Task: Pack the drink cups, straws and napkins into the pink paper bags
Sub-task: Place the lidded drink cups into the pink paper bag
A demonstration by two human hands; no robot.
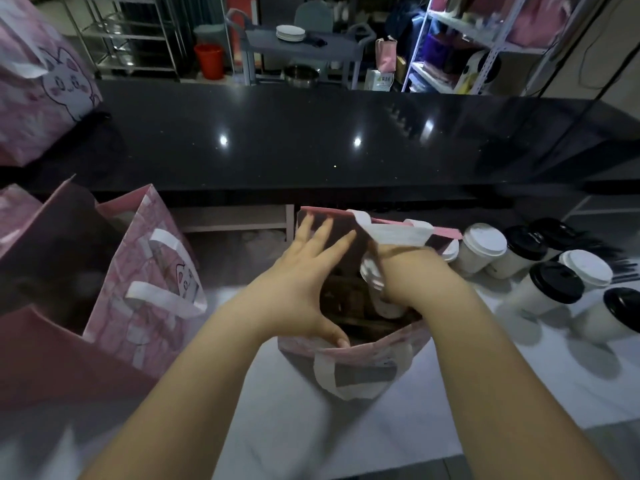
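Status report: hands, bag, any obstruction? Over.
Left hand open, spreading pink bag mouth. Right hand grips white-lidded cup, partway inside. Nothing blocking; spare cups stand right of bag.

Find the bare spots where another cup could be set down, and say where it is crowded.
Free: the black counter beyond the open bag, and the white tabletop in front of it. Crowded: right of it, among the cups.

I see the open bag [367,348] as matt pink paper with a marbled print, its flat handles [323,379] white paper too. The cup [382,303] inside has a dull, paper-like white wall. The other cups [526,299] beside it carry smooth plastic lids [557,282], some black and faintly shiny, some white. The dark counter [311,143] is polished and glossy, showing bright glints. The far rack [128,34] looks like bare metal.
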